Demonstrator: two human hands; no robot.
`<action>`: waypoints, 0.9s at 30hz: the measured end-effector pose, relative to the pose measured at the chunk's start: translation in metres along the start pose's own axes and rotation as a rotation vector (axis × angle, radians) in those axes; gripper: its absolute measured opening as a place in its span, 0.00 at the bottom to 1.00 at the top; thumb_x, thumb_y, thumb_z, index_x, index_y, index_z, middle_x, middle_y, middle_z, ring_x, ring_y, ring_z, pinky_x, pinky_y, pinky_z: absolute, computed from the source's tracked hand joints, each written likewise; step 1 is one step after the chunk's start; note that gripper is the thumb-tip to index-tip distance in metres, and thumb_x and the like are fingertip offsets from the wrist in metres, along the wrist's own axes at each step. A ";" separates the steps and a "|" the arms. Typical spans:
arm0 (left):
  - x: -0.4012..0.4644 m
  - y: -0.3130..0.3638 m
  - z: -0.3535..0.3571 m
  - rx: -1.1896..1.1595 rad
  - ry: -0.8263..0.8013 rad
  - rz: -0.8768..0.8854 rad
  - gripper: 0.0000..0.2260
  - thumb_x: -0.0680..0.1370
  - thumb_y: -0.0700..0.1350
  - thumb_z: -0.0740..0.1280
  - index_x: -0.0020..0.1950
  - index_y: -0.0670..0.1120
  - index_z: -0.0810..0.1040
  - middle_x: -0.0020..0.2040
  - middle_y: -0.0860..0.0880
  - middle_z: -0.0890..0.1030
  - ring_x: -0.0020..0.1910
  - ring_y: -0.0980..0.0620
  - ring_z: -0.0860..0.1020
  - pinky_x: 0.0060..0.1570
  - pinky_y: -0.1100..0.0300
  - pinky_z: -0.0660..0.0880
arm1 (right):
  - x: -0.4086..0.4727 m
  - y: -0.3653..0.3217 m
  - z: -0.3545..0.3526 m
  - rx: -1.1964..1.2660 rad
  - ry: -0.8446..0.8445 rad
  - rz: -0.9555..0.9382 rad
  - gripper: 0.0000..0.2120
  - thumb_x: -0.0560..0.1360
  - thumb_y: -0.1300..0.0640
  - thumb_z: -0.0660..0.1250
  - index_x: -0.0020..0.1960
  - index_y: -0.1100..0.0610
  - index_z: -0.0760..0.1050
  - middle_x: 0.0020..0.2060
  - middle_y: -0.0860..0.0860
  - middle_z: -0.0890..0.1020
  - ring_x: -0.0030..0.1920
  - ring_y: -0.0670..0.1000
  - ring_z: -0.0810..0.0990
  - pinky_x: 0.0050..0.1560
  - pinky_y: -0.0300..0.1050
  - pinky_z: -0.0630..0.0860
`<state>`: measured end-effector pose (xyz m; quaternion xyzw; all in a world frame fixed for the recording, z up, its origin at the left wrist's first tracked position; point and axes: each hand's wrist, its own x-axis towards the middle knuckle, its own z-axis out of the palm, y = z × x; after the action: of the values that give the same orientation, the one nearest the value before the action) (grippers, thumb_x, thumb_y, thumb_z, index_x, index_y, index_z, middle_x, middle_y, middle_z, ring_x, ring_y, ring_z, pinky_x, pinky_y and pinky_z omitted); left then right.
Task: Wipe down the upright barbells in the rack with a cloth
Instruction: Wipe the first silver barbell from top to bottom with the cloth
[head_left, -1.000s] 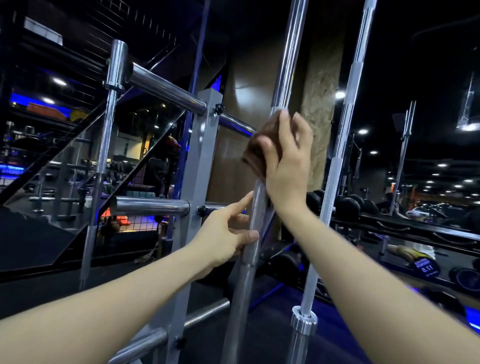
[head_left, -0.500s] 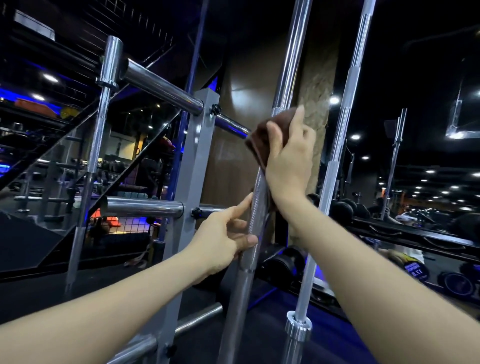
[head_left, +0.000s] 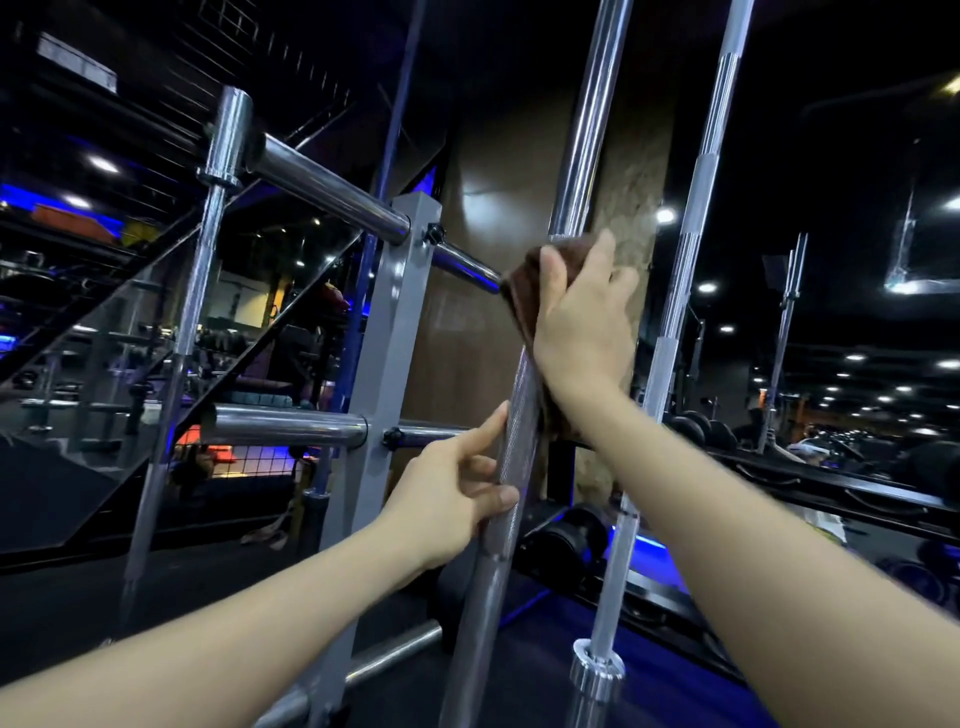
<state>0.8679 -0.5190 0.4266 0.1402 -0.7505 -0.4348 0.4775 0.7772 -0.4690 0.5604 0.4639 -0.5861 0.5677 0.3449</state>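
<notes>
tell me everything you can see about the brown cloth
The brown cloth looks soft and bunched, wrapped around the middle barbell where its smooth sleeve meets the knurled shaft. The right hand grips it against the bar, covering most of it; a fold shows left of the hand and an end below the wrist.

Two bare forearms — no sleeves, watch or rings — left hand (head_left: 447, 488), right hand (head_left: 582, 322).

Change record, measured against the horizontal rack peg (head_left: 462, 267): your right hand (head_left: 582, 322) and the brown cloth (head_left: 524, 296) it wraps round the middle barbell (head_left: 519, 415) now sit slightly higher beside the peg's tip than a second ago. Your left hand (head_left: 447, 499), below the peg, holds slightly higher on the shaft.
</notes>
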 end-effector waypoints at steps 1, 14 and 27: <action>0.001 -0.001 0.000 -0.002 -0.002 0.008 0.33 0.73 0.36 0.71 0.63 0.72 0.69 0.47 0.45 0.77 0.45 0.51 0.79 0.62 0.46 0.73 | 0.018 -0.006 -0.002 0.022 -0.002 0.019 0.30 0.81 0.41 0.49 0.77 0.55 0.50 0.67 0.58 0.64 0.60 0.61 0.74 0.52 0.52 0.69; 0.001 -0.003 0.001 -0.045 0.004 0.001 0.34 0.73 0.34 0.70 0.60 0.73 0.70 0.46 0.44 0.77 0.45 0.51 0.80 0.60 0.45 0.74 | -0.011 0.001 -0.001 0.018 -0.022 0.044 0.30 0.80 0.40 0.50 0.76 0.55 0.52 0.65 0.58 0.65 0.61 0.62 0.72 0.52 0.54 0.69; 0.000 0.003 0.004 0.004 0.065 -0.013 0.33 0.73 0.33 0.71 0.58 0.72 0.68 0.50 0.41 0.78 0.46 0.50 0.80 0.60 0.45 0.74 | -0.059 0.014 -0.003 -0.088 -0.075 0.011 0.31 0.80 0.42 0.48 0.77 0.57 0.50 0.64 0.57 0.66 0.60 0.62 0.73 0.47 0.54 0.70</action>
<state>0.8650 -0.5149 0.4283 0.1599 -0.7348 -0.4314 0.4984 0.7831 -0.4583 0.5004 0.4662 -0.6254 0.5254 0.3397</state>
